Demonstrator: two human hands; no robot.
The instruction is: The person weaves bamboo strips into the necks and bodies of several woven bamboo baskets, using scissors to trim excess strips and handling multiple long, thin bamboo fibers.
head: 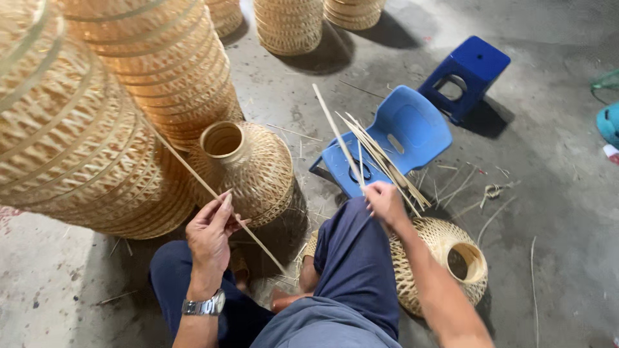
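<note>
Taking the pale blue plastic chair (412, 132) as landmark: a woven bamboo basket (248, 169) stands on the floor to its left. The bundle of bamboo strips (380, 158) lies across the chair's near edge, its long axis fanning up and away. The right hand (385, 203), nearer, is clenched round the bundle's lower end. The left hand (209, 233), by the basket, pinches a single long strip (193, 175) running diagonally.

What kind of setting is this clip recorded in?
Likely a bamboo-weaving workshop: stacked woven bamboo shades stand on a bare concrete floor, and the left hand and right hand hold bamboo strips beside a small blue plastic chair.
</note>
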